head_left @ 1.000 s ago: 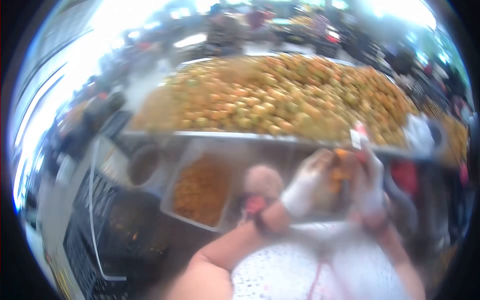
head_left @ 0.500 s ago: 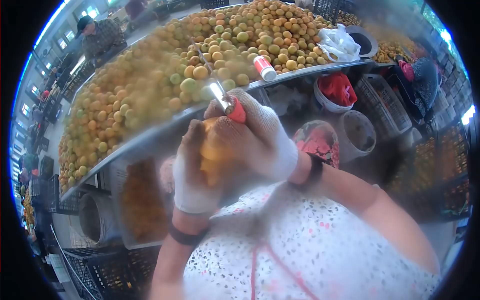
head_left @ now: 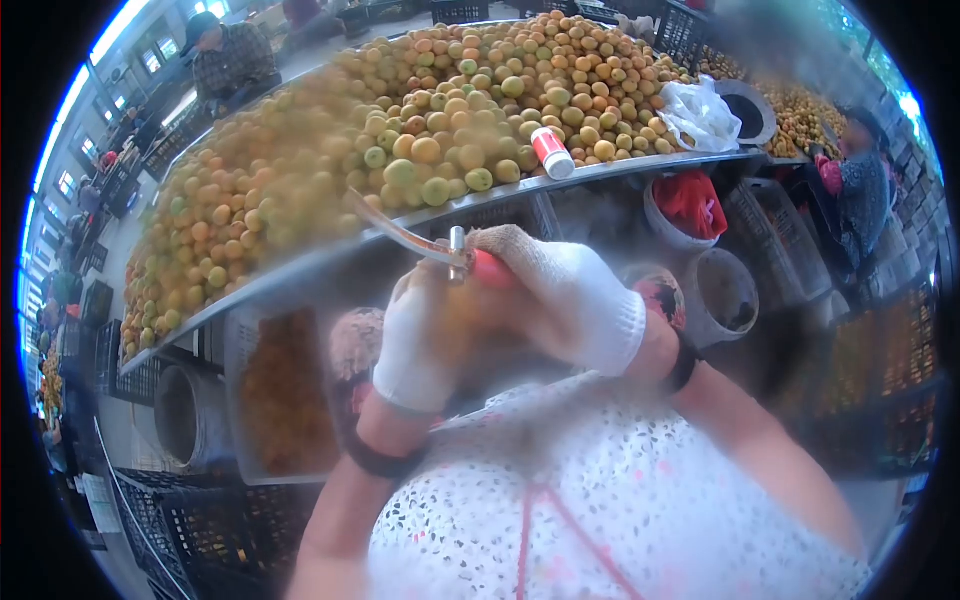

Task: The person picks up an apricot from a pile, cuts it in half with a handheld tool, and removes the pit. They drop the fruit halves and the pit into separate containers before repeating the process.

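Swung leftward, the tool (head_left: 457, 252) seems stiff, best held by the handle (head_left: 490, 270) the right hand (head_left: 565, 290) grips; left hand's (head_left: 415, 340) hold unclear.

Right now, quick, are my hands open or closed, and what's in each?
Left hand: can't tell; its palm side is blurred and partly hidden.
Right hand: closed, holding a red-handled tool.

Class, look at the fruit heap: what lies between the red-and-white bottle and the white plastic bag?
Several round, yellow-orange fruits lie between the red-and-white bottle and the white plastic bag, as the head view shows.
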The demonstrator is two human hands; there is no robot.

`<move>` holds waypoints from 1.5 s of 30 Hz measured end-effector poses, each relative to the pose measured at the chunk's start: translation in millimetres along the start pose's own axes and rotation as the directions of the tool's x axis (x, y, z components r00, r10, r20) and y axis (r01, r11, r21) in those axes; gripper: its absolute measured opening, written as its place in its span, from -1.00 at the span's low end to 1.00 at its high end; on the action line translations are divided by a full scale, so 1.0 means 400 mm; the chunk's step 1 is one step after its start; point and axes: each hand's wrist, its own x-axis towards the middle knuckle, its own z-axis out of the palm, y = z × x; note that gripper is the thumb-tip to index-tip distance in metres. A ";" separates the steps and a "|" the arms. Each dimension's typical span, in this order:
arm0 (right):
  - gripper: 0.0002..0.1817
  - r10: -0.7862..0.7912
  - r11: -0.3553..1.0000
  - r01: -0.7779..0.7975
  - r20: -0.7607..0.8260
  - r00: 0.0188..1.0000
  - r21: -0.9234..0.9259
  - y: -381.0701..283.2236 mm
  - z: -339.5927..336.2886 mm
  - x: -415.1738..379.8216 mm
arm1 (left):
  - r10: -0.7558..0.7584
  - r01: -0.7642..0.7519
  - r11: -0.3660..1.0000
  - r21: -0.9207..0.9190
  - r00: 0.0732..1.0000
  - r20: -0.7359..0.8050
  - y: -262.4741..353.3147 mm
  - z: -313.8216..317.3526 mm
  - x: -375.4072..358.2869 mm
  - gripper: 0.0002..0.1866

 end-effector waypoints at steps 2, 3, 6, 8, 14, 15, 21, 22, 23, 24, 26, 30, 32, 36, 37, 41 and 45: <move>-0.73 -0.021 0.995 0.018 -0.032 0.999 -0.093 -0.013 0.003 -0.006 | -0.080 0.082 0.996 0.031 0.995 -0.058 0.008 0.029 -0.011 -0.66; -0.75 0.051 0.987 -0.055 -0.032 0.998 -0.153 -0.020 0.003 -0.008 | -0.070 0.072 0.997 0.033 0.996 -0.058 0.013 0.046 -0.015 -0.66; -0.79 0.192 0.960 -0.205 -0.084 0.978 -0.191 -0.026 0.010 -0.013 | -0.050 0.072 0.968 0.241 0.994 -0.095 0.021 0.094 -0.027 -0.59; -0.80 0.254 0.947 -0.274 -0.129 0.959 -0.170 -0.017 0.020 -0.017 | -0.071 0.099 0.977 0.187 0.986 -0.153 0.029 0.100 -0.033 -0.58; -0.84 0.374 0.926 -0.343 -0.255 0.892 0.159 -0.001 0.019 -0.025 | 0.013 -0.116 0.747 0.654 0.987 0.160 0.049 -0.012 -0.040 -0.63; -0.82 0.454 0.890 -0.431 -0.212 0.865 0.150 0.006 0.012 -0.026 | 0.023 -0.016 0.784 0.620 1.000 -0.003 0.061 -0.036 -0.045 -0.63; -0.73 0.516 0.832 -0.539 -0.170 0.840 -0.135 0.122 0.011 -0.079 | 0.285 0.070 0.708 0.703 0.882 -0.375 0.134 -0.422 -0.046 -0.70; -0.71 0.521 0.823 -0.543 -0.161 0.838 -0.165 0.138 0.011 -0.082 | 0.280 0.150 0.710 0.688 0.836 -0.472 0.156 -0.529 -0.055 -0.72; -0.71 0.525 0.821 -0.547 -0.163 0.835 -0.162 0.139 0.015 -0.081 | 0.399 0.211 0.578 0.788 0.770 -0.499 0.179 -0.621 -0.069 -0.73; -0.72 0.548 0.816 -0.567 -0.163 0.820 -0.110 0.141 0.016 -0.079 | 0.517 0.287 0.431 0.856 0.698 -0.495 0.199 -0.710 -0.079 -0.75; -0.73 0.576 0.805 -0.591 -0.171 0.799 -0.054 0.163 0.024 -0.071 | 0.625 0.371 0.340 0.864 0.598 -0.502 0.221 -0.907 -0.083 -0.75; -0.74 0.634 0.772 -0.632 -0.125 0.763 0.062 0.212 0.040 -0.061 | 0.675 0.144 0.171 0.975 0.703 -0.222 0.249 -0.723 0.043 -0.72; -0.74 0.665 0.746 -0.655 -0.095 0.740 0.123 0.240 0.049 -0.053 | 0.656 -0.026 0.124 0.992 0.752 -0.063 0.226 -0.668 0.170 -0.70; -0.72 0.684 0.729 -0.683 -0.087 0.725 0.048 0.306 0.076 -0.048 | 0.438 -0.102 0.175 0.979 0.899 0.016 0.137 -0.506 0.461 -0.66; -0.72 0.677 0.735 -0.677 -0.090 0.730 0.042 0.323 0.079 -0.048 | 0.417 -0.145 0.257 0.955 0.909 0.026 0.105 -0.478 0.536 -0.63; -0.73 0.662 0.748 -0.662 -0.113 0.740 0.045 0.379 0.076 -0.049 | 0.341 -0.083 -0.230 0.970 0.926 0.160 0.047 -0.348 0.750 -0.50; -0.75 0.680 0.731 -0.682 -0.108 0.726 0.022 0.411 0.057 -0.042 | 0.039 -0.027 -0.484 0.874 0.998 0.053 0.006 -0.310 0.856 -0.39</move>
